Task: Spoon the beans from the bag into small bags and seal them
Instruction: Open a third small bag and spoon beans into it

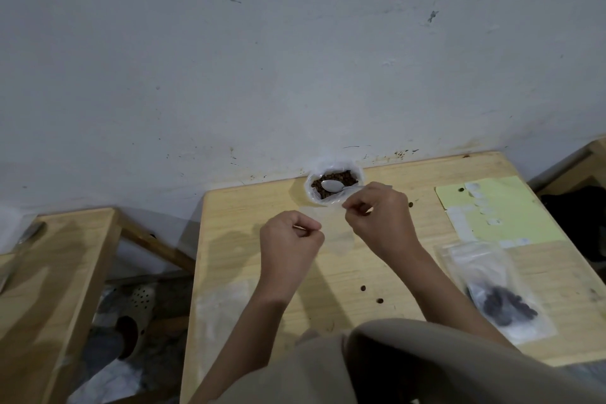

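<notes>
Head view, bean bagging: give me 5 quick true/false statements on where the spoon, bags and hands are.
1. The spoon lies in the open bag of beans by the wall. True.
2. The left hand grips the spoon. False: neither hand is on the spoon; both pinch the top of a clear small bag, the right hand at its other corner.
3. A small bag holding beans lies flat at the table's right side. True.
4. The small bag being held is full of beans. False: it looks empty.
5. No beans have spilled. False: loose beans lie on the table.
</notes>
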The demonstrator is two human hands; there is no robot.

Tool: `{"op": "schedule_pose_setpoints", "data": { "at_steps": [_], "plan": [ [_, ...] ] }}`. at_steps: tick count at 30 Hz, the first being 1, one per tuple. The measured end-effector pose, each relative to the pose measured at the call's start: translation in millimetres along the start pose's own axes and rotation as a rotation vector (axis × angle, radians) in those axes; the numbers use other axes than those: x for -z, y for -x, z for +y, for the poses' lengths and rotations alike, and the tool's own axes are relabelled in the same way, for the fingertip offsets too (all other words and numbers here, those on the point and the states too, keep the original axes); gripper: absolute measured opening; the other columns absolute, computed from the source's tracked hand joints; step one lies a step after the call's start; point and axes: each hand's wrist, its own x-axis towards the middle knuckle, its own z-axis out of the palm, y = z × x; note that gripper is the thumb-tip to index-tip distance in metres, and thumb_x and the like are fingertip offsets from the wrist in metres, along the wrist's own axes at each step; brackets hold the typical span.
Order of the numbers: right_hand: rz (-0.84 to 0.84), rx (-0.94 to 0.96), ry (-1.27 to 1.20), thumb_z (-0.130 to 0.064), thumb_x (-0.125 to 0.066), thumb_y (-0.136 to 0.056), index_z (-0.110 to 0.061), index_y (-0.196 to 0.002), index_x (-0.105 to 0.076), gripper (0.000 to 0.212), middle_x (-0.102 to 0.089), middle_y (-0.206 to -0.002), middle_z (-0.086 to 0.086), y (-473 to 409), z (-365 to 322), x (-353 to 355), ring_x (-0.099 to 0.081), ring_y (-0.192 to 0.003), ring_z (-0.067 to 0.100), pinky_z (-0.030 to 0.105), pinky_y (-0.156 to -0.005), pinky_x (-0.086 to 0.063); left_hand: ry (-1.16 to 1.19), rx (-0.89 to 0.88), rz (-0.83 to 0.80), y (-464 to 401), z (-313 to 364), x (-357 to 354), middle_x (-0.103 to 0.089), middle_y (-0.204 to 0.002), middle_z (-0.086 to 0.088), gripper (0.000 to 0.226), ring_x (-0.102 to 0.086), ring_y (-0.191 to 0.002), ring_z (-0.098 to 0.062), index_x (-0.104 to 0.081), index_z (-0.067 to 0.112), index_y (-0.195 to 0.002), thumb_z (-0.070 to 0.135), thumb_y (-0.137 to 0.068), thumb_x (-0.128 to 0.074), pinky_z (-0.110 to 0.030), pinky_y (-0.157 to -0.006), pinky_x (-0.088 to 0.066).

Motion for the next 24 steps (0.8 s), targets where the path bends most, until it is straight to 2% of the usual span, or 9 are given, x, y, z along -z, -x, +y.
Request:
{"op": "schedule_pose_setpoints", "data": {
  "at_steps": [4,8,12,13,15,16,18,20,24],
  "plan": [
    [-0.145,0.035,0.085,0.005,-0.063,-0.076,-0.013,-0.079,-0.076,0.023,-0.066,-0.083,0.001,0.8,2.4,4.4,-0.060,-0.067,0.013,0.026,-0.066,-0.051,-0.018,-0.037,-0.018,0.2,3.3,-3.1,-0.063,-0.055,0.007,0.014,-0.058,-0.048,0.001,-0.069,0.014,-0.070,0.000,-0.070,-0.069,-0.009,-0.050,-0.043],
    [-0.259,-0.071,0.086,-0.009,-0.067,-0.080,-0.017,-0.088,-0.075,0.014,-0.067,-0.091,-0.006,3.1,-2.1,4.4,-0.056,-0.068,0.006,0.018,-0.066,-0.045,0.002,-0.101,-0.010,1.4,5.2,-9.9,-0.065,-0.063,0.007,0.017,-0.060,-0.053,0.001,-0.066,0.020,-0.068,0.004,-0.073,-0.073,-0.009,-0.052,-0.043],
    [-0.216,-0.183,-0.024,-0.013,-0.083,-0.066,-0.016,-0.080,-0.072,0.017,-0.064,-0.072,-0.006,0.6,-4.9,6.3,-0.056,-0.060,0.005,0.022,-0.061,-0.046,0.166,-0.198,-0.110,5.8,3.3,-10.1,-0.067,-0.083,0.003,0.021,-0.065,-0.071,-0.006,-0.061,0.021,-0.078,0.011,-0.074,-0.079,-0.019,-0.063,-0.051],
    [-0.200,-0.200,-0.069,-0.010,-0.084,-0.064,-0.015,-0.077,-0.072,0.018,-0.062,-0.066,-0.006,-1.2,-4.5,8.5,-0.054,-0.055,0.003,0.021,-0.058,-0.044,0.175,-0.234,-0.146,5.8,-0.1,-8.3,-0.065,-0.094,0.007,0.029,-0.065,-0.081,-0.006,-0.060,0.023,-0.087,0.015,-0.071,-0.082,-0.021,-0.070,-0.052],
    [-0.174,-0.239,-0.164,-0.010,-0.087,-0.060,-0.015,-0.073,-0.072,0.021,-0.059,-0.059,-0.007,-4.4,-3.5,14.3,-0.049,-0.048,0.000,0.014,-0.052,-0.041,0.023,-0.359,-0.159,3.4,-11.0,-5.3,-0.051,-0.121,0.017,0.064,-0.053,-0.109,-0.003,-0.050,0.030,-0.112,0.033,-0.060,-0.088,-0.018,-0.090,-0.044],
    [-0.169,-0.256,-0.200,-0.011,-0.089,-0.057,-0.016,-0.071,-0.072,0.023,-0.059,-0.058,-0.008,-5.8,-3.5,17.3,-0.049,-0.047,0.000,0.012,-0.051,-0.040,-0.095,-0.412,-0.161,0.8,-17.8,-5.2,-0.039,-0.134,0.018,0.086,-0.041,-0.122,-0.001,-0.040,0.032,-0.125,0.045,-0.054,-0.087,-0.018,-0.099,-0.036],
    [-0.176,-0.275,-0.230,-0.011,-0.089,-0.056,-0.018,-0.070,-0.071,0.024,-0.059,-0.058,-0.008,-8.7,-4.8,22.2,-0.049,-0.046,-0.002,0.009,-0.051,-0.039,-0.324,-0.463,-0.155,-5.1,-31.5,-6.5,-0.015,-0.149,0.019,0.120,-0.015,-0.138,-0.004,-0.015,0.034,-0.144,0.065,-0.046,-0.078,-0.028,-0.113,-0.019],
    [-0.203,-0.278,-0.217,-0.006,-0.086,-0.060,-0.018,-0.072,-0.071,0.023,-0.059,-0.059,-0.008,-10.8,-6.6,25.7,-0.049,-0.047,-0.003,0.007,-0.051,-0.039,-0.433,-0.456,-0.135,-11.9,-42.8,-8.6,-0.005,-0.156,0.011,0.132,-0.004,-0.143,-0.008,0.000,0.029,-0.148,0.072,-0.046,-0.070,-0.040,-0.117,-0.007],
    [-0.253,-0.294,-0.188,-0.003,-0.081,-0.061,-0.021,-0.071,-0.067,0.025,-0.059,-0.062,-0.006,-11.6,-6.9,30.8,-0.050,-0.049,-0.002,0.010,-0.052,-0.041,-0.495,-0.470,-0.118,-22.4,-53.0,-10.0,-0.020,-0.152,0.002,0.125,-0.013,-0.141,-0.016,-0.011,0.017,-0.149,0.072,-0.049,-0.064,-0.053,-0.114,-0.012]
  ]
}}
